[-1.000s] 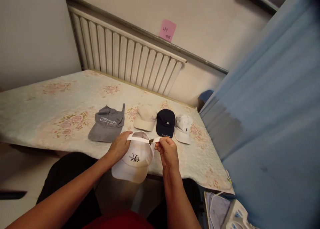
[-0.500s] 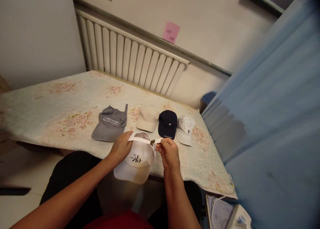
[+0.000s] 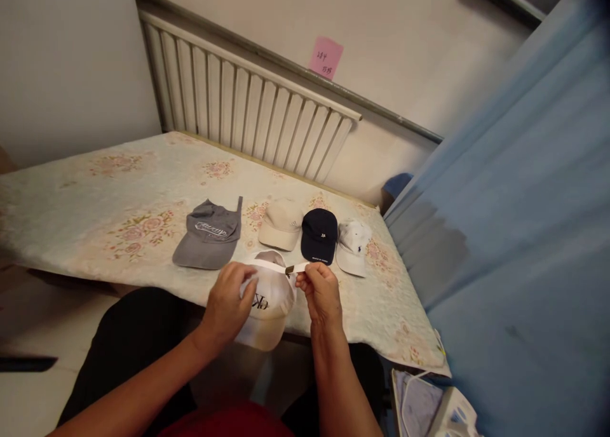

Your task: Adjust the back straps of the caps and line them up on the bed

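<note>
A white baseball cap (image 3: 274, 297) with black letters hangs over the near edge of the bed, its brim toward me. Across its back opening runs a white strap (image 3: 269, 265) with a small metal buckle (image 3: 289, 270). My right hand (image 3: 321, 288) pinches the strap's free end just right of the buckle. My left hand (image 3: 229, 300) is at the cap's left side, thumb and fingers apart, fingertips close to the strap; whether they touch it I cannot tell. Beyond the hands lie a grey cap (image 3: 210, 234), a beige cap (image 3: 280, 224), a navy cap (image 3: 319, 234) and another white cap (image 3: 351, 249).
The caps are on a bed with a floral cover (image 3: 109, 215). Behind it a radiator (image 3: 248, 107) runs along the wall, with a pink note (image 3: 326, 57) above. A blue curtain (image 3: 515, 234) hangs at the right. A white box (image 3: 452, 415) stands low at the right.
My left hand has let go of the strap's left part; its thumb and fingers have come apart, and it now covers part of the cap's brim. My right hand keeps its pinch.
</note>
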Demonstrator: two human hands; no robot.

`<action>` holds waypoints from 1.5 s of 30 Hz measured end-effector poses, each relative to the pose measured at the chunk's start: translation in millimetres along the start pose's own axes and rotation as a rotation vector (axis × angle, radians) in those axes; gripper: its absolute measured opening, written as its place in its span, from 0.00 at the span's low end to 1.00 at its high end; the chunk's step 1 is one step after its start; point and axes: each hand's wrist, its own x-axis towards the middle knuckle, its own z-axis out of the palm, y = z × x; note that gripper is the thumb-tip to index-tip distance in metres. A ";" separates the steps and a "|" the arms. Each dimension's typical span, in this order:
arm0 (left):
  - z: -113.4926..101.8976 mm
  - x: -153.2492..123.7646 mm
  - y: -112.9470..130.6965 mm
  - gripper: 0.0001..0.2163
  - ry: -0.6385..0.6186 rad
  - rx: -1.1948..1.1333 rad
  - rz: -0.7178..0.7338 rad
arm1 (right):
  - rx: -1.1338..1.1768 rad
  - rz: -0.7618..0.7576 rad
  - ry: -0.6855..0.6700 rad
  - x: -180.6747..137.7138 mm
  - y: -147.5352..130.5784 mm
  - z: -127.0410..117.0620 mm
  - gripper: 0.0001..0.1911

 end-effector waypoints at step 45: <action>42.0 10.1 38.3 0.06 -0.262 -0.868 -0.814 | -0.322 -0.162 0.105 -16.4 38.9 -5.8 0.14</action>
